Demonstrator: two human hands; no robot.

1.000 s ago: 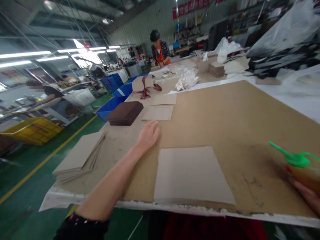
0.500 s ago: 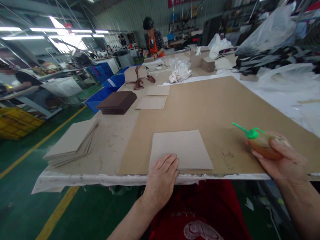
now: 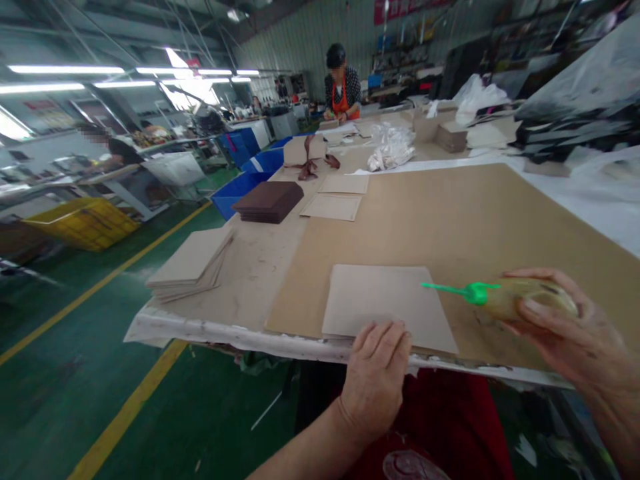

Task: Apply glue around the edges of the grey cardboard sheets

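I am looking at a long tabletop that is reaching away. A big brown board is covering much of it. Near the middle of the close edge, a grey sheet is lying; no marks are showing on its top, so I am guessing work on it is only just starting. Lots of board is showing past its far edge, giving moving room there, but the close edge is leaving little. By the tabletop's near left corner a pale stack is sitting, and farther up the left edge, a dark brown stack. I can't tell which is done.

The right hand is clamping around a bottle. The left hand is resting on the sheet's near edge, fingers together, thumb hiding. Two pale cards are lying along the board's far left edge. The bottle's green spout is pointing left, its tip over the sheet's right side, maybe touching; I can't tell.
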